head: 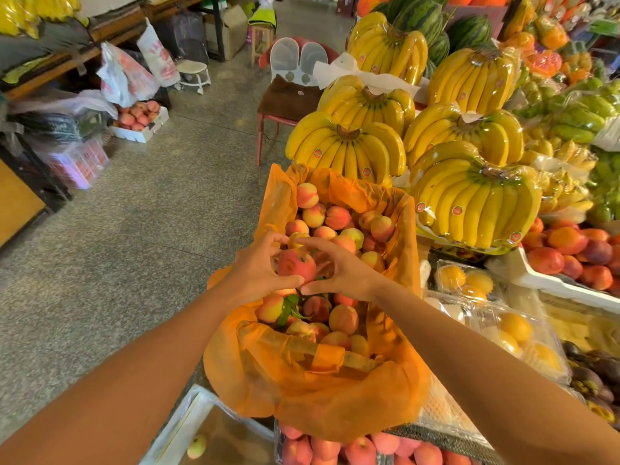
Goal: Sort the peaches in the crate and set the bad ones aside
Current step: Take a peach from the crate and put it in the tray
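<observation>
Plainly the step in hand is inspection: the left hand curls its fingers and thumb round one peach, and the right hand arches forefinger and thumb round the opposite side, so the fruit sits between both hands, lifted just above the heap. To do this well, I would roll it slowly with the fingertips and press only lightly, since ripe flesh bruises, and check the underside facing away. The peach shows a deep red-pink blush fading to yellow, with a small dark mark near the top; whether that is the stem hollow or a flaw I cannot tell. Beneath both hands lies the crate, lined with an orange bag. Back behind the left hand, toward the person, a white box holds a lone pale fruit, likely the reject spot.
</observation>
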A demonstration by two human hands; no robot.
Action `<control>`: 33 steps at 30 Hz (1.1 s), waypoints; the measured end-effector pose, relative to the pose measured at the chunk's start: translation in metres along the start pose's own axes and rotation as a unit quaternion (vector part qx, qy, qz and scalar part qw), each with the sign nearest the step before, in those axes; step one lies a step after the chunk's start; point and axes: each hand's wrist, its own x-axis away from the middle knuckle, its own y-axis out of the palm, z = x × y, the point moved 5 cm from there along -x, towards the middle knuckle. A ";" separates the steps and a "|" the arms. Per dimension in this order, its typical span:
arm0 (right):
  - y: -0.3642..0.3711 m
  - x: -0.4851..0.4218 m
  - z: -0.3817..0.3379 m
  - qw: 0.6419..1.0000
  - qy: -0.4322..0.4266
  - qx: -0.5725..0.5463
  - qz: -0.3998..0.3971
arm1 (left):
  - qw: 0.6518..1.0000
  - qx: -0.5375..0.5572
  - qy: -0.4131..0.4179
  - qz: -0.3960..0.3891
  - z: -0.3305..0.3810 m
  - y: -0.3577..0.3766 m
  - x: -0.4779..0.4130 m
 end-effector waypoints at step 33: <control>0.296 0.087 -0.026 0.987 0.108 -0.077 0.090 | 0.993 -0.052 -0.083 -0.071 -0.229 -0.011 0.231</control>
